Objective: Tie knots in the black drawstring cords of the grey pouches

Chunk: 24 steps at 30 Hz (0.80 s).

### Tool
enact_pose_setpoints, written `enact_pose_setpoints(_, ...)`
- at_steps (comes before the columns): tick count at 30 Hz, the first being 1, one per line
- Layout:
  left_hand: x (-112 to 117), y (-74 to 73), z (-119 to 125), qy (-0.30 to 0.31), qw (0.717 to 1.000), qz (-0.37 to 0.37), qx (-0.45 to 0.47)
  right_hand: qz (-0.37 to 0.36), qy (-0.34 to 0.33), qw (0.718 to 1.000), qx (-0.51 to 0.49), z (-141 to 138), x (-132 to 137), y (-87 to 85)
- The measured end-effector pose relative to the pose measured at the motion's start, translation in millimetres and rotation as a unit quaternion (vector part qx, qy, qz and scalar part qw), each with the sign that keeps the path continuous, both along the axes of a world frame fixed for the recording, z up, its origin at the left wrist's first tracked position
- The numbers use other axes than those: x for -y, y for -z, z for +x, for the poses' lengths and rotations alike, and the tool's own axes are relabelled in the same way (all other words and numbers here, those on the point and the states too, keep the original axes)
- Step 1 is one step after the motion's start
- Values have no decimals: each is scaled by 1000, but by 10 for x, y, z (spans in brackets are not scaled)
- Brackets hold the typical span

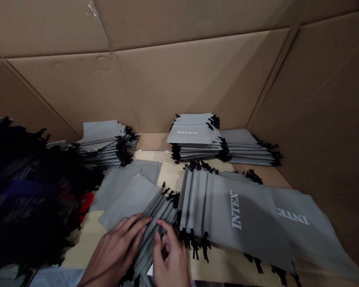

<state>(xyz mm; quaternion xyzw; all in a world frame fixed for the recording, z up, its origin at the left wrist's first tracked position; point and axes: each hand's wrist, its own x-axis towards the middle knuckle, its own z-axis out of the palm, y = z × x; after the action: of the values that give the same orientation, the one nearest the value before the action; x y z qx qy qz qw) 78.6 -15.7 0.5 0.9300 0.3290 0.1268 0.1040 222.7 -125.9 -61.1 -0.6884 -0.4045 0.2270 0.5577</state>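
Left hand (pixel 113 249): open, you have it lying flat on the grey drawstring bags (pixel 164 211).
Right hand (pixel 169 255): closed, gripping that bundle.
Bundle: at 6 o'clock, between your hands.
Nearby: INTEX bags (pixel 242 215) fanned out at 4 o'clock.

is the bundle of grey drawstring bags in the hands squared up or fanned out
Fanned out: the grey drawstring bags between the left hand and right hand lie in slipped layers with stepped edges, and their black cords splay at one end.
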Motion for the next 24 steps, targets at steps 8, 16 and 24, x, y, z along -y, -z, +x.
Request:
enact_pose_setpoints(8, -147, -247, 16, -27, 969, -237, 66, -31, -45, 998, -28, 112, 80, -4)
enact_pose_setpoints(16, -133, -96, -25, -76, 924, -342, 155, -15, -166, 941, 294, 257, 74, -215)
enact_pose_setpoints(24, -71, 11, -188, -144, 825, -411, 361, -57, -241, 865, 437, 402, -107, -430)
